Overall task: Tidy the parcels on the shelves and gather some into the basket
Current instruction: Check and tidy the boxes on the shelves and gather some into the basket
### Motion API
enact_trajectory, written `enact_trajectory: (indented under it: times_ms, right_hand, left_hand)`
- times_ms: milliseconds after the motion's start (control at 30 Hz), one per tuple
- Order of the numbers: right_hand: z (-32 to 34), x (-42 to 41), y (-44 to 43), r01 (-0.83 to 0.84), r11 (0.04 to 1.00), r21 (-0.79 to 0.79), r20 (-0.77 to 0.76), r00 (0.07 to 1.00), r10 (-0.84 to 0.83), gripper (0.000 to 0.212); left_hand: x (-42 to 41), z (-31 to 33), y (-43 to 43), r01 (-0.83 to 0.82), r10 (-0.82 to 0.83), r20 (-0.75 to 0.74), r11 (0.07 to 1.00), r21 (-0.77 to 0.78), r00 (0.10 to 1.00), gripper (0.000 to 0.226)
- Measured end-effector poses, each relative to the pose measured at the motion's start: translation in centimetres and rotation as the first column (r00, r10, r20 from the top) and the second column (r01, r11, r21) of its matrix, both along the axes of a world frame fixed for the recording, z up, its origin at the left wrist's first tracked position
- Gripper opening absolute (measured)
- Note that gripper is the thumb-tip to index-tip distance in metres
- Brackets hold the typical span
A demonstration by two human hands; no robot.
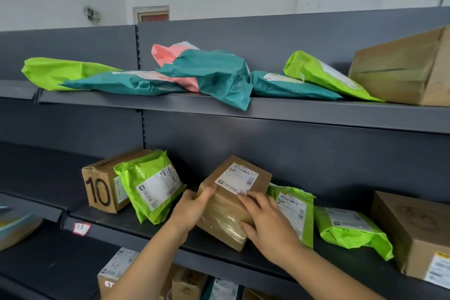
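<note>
A brown cardboard parcel with a white label stands tilted on the middle shelf. My left hand grips its left edge, thumb on top. On its right front side my right hand holds it, fingers spread over the taped face. To the left a lime-green mailer leans on a box marked "10". Right of my hands lie two more lime-green mailers. No basket is in view.
The top shelf carries a heap of green, teal and pink mailers and a large brown box at right. Another brown box sits at the middle shelf's right end. More parcels lie on the shelf below.
</note>
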State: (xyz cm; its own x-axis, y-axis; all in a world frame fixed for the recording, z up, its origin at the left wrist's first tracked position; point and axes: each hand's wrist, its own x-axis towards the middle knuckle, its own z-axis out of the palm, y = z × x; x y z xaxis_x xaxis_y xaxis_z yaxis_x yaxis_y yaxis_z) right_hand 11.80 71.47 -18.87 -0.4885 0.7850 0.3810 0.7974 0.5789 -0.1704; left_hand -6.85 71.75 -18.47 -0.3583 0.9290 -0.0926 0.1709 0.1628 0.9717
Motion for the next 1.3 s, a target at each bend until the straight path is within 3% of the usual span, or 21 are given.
enact_trajectory:
  times_ms: [67, 200, 333, 500, 667, 900, 1167, 1233, 1300]
  right_hand:
    - [0.0, 0.4, 0.1, -0.005, 1.0, 0.007, -0.011, 1.0, 0.005, 0.058]
    - [-0.2, 0.7, 0.0, -0.004, 1.0, 0.018, -0.052, 0.999, 0.005, 0.055]
    - [-0.6, 0.8, -0.2, 0.017, 0.999, 0.03, -0.106, 0.994, -0.013, 0.054]
    - [-0.5, 1.0, -0.7, 0.039, 0.998, 0.053, -0.094, 0.995, -0.034, 0.053]
    - [-0.1, 1.9, -0.9, 0.037, 0.997, 0.068, -0.057, 0.998, -0.033, 0.044]
    - [-0.5, 2.2, -0.6, 0.007, 0.996, 0.093, -0.073, 0.997, -0.001, 0.035]
    - [0.6, 1.2, -0.6, 0.072, 0.977, 0.199, 0.016, 0.997, -0.077, 0.039]
    - [1.1, 0.3, -0.8, 0.131, 0.964, 0.231, 0.059, 0.987, -0.148, 0.042]
    - [1.4, -1.0, -0.9, 0.142, 0.954, 0.265, 0.098, 0.98, -0.173, 0.044]
  left_hand:
    - [-0.4, -1.0, 0.4, 0.022, -0.027, -0.146, 0.999, -0.038, 0.989, 0.063]
    - [-0.3, -2.1, 0.5, 0.093, -0.095, -0.04, 0.995, -0.034, 0.995, 0.063]
    - [-0.3, -2.4, 0.6, 0.129, -0.119, -0.19, 0.991, 0.041, 0.975, 0.046]
    - [0.0, -2.4, 0.0, 0.115, -0.094, -0.321, 0.992, 0.047, 0.942, 0.054]
    - [0.8, -2.4, -0.3, 0.111, -0.09, -0.335, 0.993, 0.045, 0.938, 0.051]
    - [1.7, -2.0, -1.0, 0.061, -0.052, -0.362, 0.998, 0.014, 0.931, 0.064]
    - [1.8, -1.2, -1.7, 0.091, -0.081, -0.407, 0.996, 0.005, 0.91, 0.05]
    - [0.5, -1.1, -2.1, 0.072, -0.039, -0.487, 0.996, 0.048, 0.872, 0.052]
    - [-1.4, -1.0, -2.4, -0.018, 0.106, -0.543, 0.986, 0.164, 0.833, 0.05]
